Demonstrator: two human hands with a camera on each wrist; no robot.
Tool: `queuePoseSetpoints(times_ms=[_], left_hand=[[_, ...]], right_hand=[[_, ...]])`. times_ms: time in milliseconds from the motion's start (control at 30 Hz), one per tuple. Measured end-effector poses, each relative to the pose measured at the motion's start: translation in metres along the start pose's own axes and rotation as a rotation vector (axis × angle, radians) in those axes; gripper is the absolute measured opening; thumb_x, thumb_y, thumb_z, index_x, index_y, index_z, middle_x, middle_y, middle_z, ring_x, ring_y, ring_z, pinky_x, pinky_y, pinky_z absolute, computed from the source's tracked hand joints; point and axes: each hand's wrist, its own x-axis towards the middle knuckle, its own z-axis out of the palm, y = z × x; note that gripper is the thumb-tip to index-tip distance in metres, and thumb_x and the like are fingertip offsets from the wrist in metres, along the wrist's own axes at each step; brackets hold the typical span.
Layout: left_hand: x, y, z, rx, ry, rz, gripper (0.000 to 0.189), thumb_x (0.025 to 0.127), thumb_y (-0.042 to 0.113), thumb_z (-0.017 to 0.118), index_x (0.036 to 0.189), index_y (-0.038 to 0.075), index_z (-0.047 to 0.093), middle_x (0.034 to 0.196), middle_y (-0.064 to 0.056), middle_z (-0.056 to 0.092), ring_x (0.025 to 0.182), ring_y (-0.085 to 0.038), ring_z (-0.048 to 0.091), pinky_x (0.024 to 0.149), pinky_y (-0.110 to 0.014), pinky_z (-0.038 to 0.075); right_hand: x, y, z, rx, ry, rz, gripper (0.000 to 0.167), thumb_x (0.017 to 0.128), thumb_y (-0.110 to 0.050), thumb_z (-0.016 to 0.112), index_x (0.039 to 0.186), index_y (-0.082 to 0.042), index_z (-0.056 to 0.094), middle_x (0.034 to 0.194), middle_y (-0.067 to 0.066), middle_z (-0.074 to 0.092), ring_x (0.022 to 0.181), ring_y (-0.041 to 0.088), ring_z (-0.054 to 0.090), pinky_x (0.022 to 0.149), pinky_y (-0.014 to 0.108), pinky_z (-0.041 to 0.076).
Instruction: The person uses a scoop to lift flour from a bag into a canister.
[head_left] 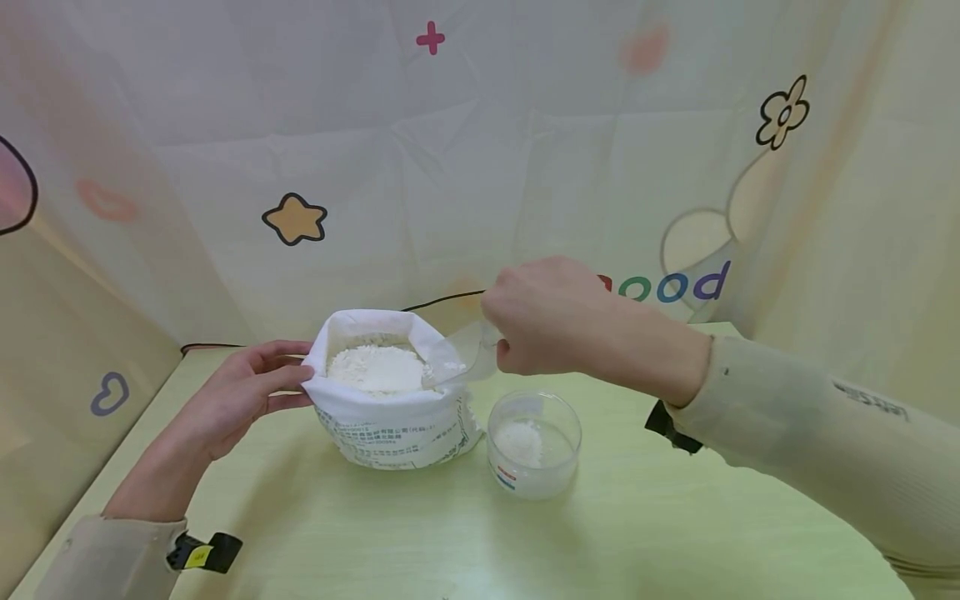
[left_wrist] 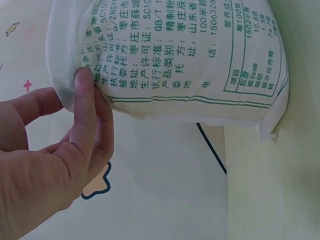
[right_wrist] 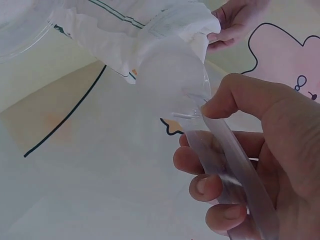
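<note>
An open white cloth bag (head_left: 390,433) of flour, printed in green, stands on the table with its rim folded outward. White flour (head_left: 375,368) fills it close to the top. My left hand (head_left: 240,392) pinches the folded rim on the left side, thumb against fingers, as the left wrist view shows. My right hand (head_left: 562,321) grips the handle of a clear plastic scoop (right_wrist: 172,75), fingers curled round it. In the head view the scoop's front end reaches over the bag's right rim. To the right of the bag stands a clear round container (head_left: 534,479) with some white powder inside.
The pale green table (head_left: 360,533) reaches back to a patterned curtain (head_left: 360,100). A dark cable (head_left: 442,298) runs along the curtain behind the bag. Black straps (head_left: 204,552) are around both wrists.
</note>
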Motion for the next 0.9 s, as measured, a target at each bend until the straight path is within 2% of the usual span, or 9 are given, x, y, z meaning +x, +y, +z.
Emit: queuePoseSetpoints(times_ms=[333, 567, 767, 900], left_hand=[[-0.002, 0.001, 0.0, 0.008, -0.003, 0.007, 0.056, 0.104, 0.02, 0.064, 0.148, -0.007, 0.041, 0.13, -0.018, 0.058, 0.099, -0.019, 0.07, 0.09, -0.033, 0.059], [-0.002, 0.001, 0.001, 0.008, -0.009, 0.008, 0.056, 0.104, 0.019, 0.063, 0.148, -0.008, 0.041, 0.133, -0.022, 0.056, 0.1, -0.018, 0.07, 0.091, -0.034, 0.059], [-0.002, 0.0, 0.001, 0.015, -0.008, 0.009, 0.056, 0.104, 0.019, 0.063, 0.148, -0.007, 0.041, 0.132, -0.021, 0.057, 0.1, -0.019, 0.07, 0.09, -0.032, 0.059], [-0.002, 0.0, 0.0, 0.012, -0.007, 0.008, 0.056, 0.104, 0.019, 0.064, 0.148, -0.008, 0.041, 0.129, -0.017, 0.058, 0.1, -0.019, 0.07, 0.09, -0.033, 0.059]], right_hand=[[0.008, -0.011, -0.009, -0.072, -0.021, -0.019, 0.024, 0.077, -0.008, 0.064, 0.061, -0.015, 0.047, 0.062, -0.003, 0.037, 0.055, 0.015, 0.028, 0.045, 0.027, 0.022], [0.015, -0.016, -0.008, -0.096, -0.044, -0.034, 0.015, 0.08, -0.011, 0.066, 0.069, -0.014, 0.056, 0.072, -0.001, 0.054, 0.057, 0.015, 0.037, 0.044, 0.026, 0.033], [0.017, -0.015, -0.005, -0.097, -0.041, -0.037, 0.012, 0.081, -0.014, 0.068, 0.072, -0.014, 0.059, 0.075, -0.001, 0.057, 0.058, 0.016, 0.044, 0.046, 0.027, 0.04], [0.019, -0.017, -0.005, -0.085, -0.051, -0.031, 0.014, 0.081, -0.015, 0.068, 0.07, -0.015, 0.059, 0.076, -0.001, 0.059, 0.059, 0.016, 0.044, 0.046, 0.027, 0.039]])
